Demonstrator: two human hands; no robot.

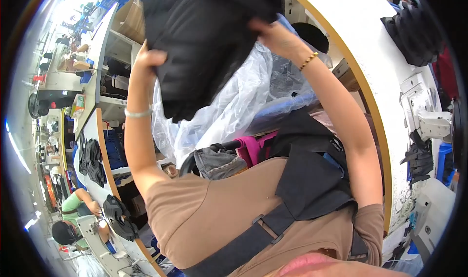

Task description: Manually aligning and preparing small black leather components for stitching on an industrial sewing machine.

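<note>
A large piece of black fabric point(204, 38) is held up in front of me, smeared by motion; whether it is a garment or a cut panel I cannot tell. My left hand point(148, 60) grips its left edge, the thumb lying over the cloth. At the upper right edge my right hand point(273, 36) is closed on the same fabric, its fingers partly hidden and blurred. Below and behind the cloth spreads a crumpled clear plastic bag point(243, 89).
To the right runs a white worktable point(351, 38) with stacked black pieces point(412, 36) and a sewing machine point(424, 109). Shelving with a cardboard box point(129, 21) stands left. A person in green point(75, 204) works at the lower left, near another black bundle point(119, 217).
</note>
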